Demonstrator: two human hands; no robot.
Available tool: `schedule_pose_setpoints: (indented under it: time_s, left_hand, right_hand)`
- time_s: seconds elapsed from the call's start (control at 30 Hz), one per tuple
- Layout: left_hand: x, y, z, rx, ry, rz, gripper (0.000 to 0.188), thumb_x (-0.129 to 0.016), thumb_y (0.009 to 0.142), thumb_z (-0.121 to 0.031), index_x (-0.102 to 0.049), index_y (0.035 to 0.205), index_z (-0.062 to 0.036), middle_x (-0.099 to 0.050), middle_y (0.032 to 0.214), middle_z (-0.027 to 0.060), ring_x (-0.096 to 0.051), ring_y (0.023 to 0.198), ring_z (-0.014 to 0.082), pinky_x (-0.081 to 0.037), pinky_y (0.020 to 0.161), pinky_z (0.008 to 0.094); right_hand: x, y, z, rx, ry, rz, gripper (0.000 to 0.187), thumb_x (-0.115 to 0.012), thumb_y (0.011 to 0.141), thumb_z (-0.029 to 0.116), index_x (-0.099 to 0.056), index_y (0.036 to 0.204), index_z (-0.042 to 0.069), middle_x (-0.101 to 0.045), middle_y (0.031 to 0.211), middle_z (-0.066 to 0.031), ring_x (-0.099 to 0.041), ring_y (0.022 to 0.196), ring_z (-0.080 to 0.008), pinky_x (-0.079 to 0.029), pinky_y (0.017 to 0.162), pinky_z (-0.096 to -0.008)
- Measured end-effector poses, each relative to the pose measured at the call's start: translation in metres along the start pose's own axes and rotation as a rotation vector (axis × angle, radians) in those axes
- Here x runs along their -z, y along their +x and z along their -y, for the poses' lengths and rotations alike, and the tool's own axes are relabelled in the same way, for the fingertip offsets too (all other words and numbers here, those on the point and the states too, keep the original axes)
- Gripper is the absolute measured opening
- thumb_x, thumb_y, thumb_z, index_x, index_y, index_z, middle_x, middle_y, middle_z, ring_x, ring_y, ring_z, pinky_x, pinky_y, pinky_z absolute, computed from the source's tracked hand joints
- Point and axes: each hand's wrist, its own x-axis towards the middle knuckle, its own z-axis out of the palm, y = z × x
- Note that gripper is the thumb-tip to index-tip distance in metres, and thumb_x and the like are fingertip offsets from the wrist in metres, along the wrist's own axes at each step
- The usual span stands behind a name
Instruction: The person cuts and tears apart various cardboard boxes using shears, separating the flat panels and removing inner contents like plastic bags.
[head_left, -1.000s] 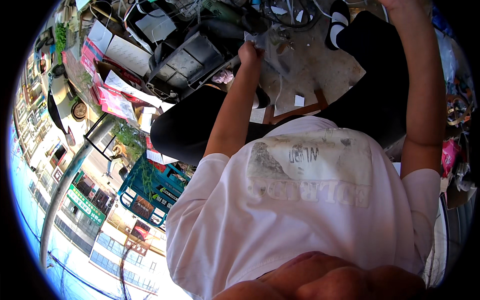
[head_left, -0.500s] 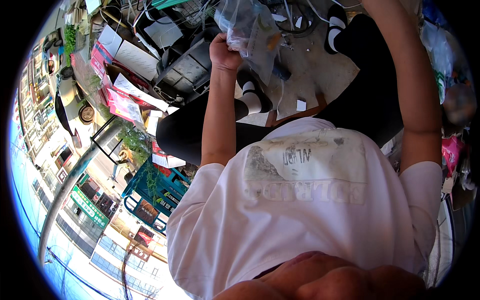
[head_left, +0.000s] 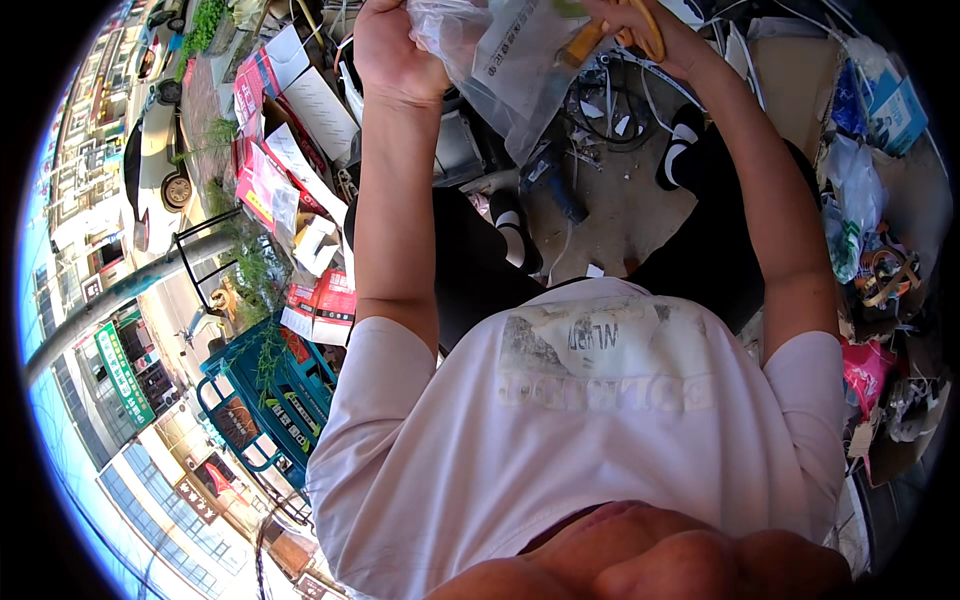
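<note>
One clear plastic bag (head_left: 515, 75) hangs at the far middle, above the floor (head_left: 615, 215), wrinkled and cloudy, with dark print on its flatter right part and a pointed near end. Your left hand (head_left: 400, 60) meets its left edge; the fingers are mostly cut off, so I cannot tell how closed they are. Your right hand (head_left: 682, 42) curls around an orange looped handle (head_left: 657, 35).

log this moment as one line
left hand: grips clear plastic bag | right hand: holds orange loop handle | floor: pistol-grip power tool
</note>
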Motion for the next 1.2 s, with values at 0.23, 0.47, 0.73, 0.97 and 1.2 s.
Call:
schedule_pose_setpoints:
  time_s: [0.23, 0.47, 0.73, 0.97, 1.2]
  left_hand:
    - [0.072, 0.013, -0.064, -0.018, 0.047, 0.157, 0.026, -0.054, 0.080, -0.018, -0.063, 0.098, -0.0016, -0.066, 0.083, 0.0096, -0.064, 0.067, 0.0237, -0.052, 0.054, 0.0333]
    - [0.063, -0.002, -0.015, -0.012, 0.108, 0.015, 0.067, -0.059, 0.088, -0.047, -0.049, 0.135, -0.0016, -0.057, 0.131, 0.0189, -0.055, 0.120, 0.0323, -0.042, 0.102, 0.0450]
    - [0.080, -0.001, 0.038, 0.078, 0.633, -0.185, 0.061, -0.067, 0.088, -0.042, -0.050, 0.132, -0.0023, -0.058, 0.129, 0.0169, -0.059, 0.118, 0.0302, -0.044, 0.104, 0.0439]
    - [0.085, 0.008, 0.045, -0.014, 0.519, -0.234, 0.030, -0.063, 0.091, -0.010, -0.058, 0.120, -0.0030, -0.067, 0.113, 0.0107, -0.067, 0.103, 0.0232, -0.057, 0.089, 0.0347]
    - [0.078, 0.008, 0.048, -0.140, 0.492, -0.231, 0.028, -0.060, 0.092, -0.010, -0.057, 0.119, -0.0031, -0.065, 0.115, 0.0100, -0.067, 0.102, 0.0224, -0.058, 0.088, 0.0356]
  right_hand:
    - [0.008, 0.001, -0.027, 0.089, -0.204, -0.010, 0.021, -0.062, 0.089, 0.022, -0.057, 0.104, 0.008, -0.058, 0.099, -0.0022, -0.060, 0.096, -0.0129, -0.053, 0.082, -0.0325]
    - [0.018, 0.009, -0.022, 0.085, -0.014, -0.102, 0.025, -0.060, 0.083, 0.007, -0.052, 0.106, 0.000, -0.061, 0.076, -0.0088, -0.070, 0.076, -0.0300, -0.060, 0.071, -0.0408]
    - [0.023, 0.013, -0.025, 0.170, -0.158, -0.339, 0.021, -0.062, 0.089, 0.019, -0.057, 0.106, 0.009, -0.057, 0.103, -0.0026, -0.059, 0.105, -0.0133, -0.057, 0.080, -0.0347]
    - [0.023, 0.008, -0.023, 0.165, -0.038, -0.067, 0.027, -0.062, 0.089, 0.011, -0.057, 0.115, 0.006, -0.059, 0.109, -0.0044, -0.057, 0.108, -0.0137, -0.052, 0.085, -0.0319]
    - [0.013, 0.003, -0.019, 0.167, -0.214, -0.157, 0.031, -0.067, 0.090, 0.015, -0.057, 0.118, 0.005, -0.062, 0.113, -0.0066, -0.059, 0.103, -0.0127, -0.050, 0.086, -0.0277]
